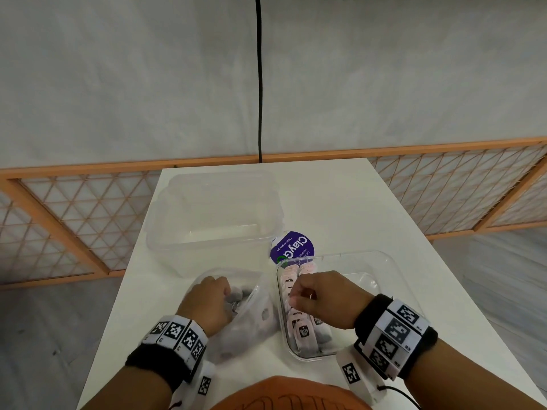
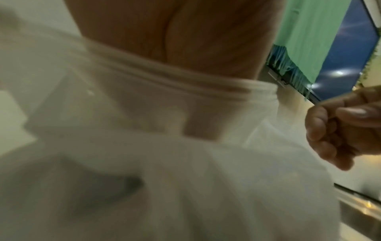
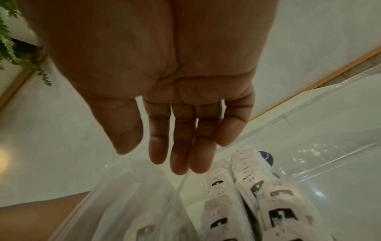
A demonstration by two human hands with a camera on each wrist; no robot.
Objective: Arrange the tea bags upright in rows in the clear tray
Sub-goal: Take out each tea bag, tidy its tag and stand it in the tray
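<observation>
A clear tray (image 1: 393, 270) sits on the white table at my right. Two rows of pale pink tea bags (image 1: 299, 327) stand upright along its left side, seen close in the right wrist view (image 3: 278, 212). My right hand (image 1: 319, 297) hovers over those rows, its fingers (image 3: 181, 138) hanging loosely and holding nothing. My left hand (image 1: 207, 303) reaches into a clear plastic bag (image 1: 251, 321) of loose tea bags left of the tray. The bag's plastic (image 2: 185, 163) hides the left fingers, so what they hold cannot be told.
A large clear container (image 1: 213, 220) stands at the back left of the table (image 1: 355, 202). A purple round label (image 1: 293, 247) lies just behind the tray. An orange lattice fence (image 1: 59, 220) runs beyond the table edges.
</observation>
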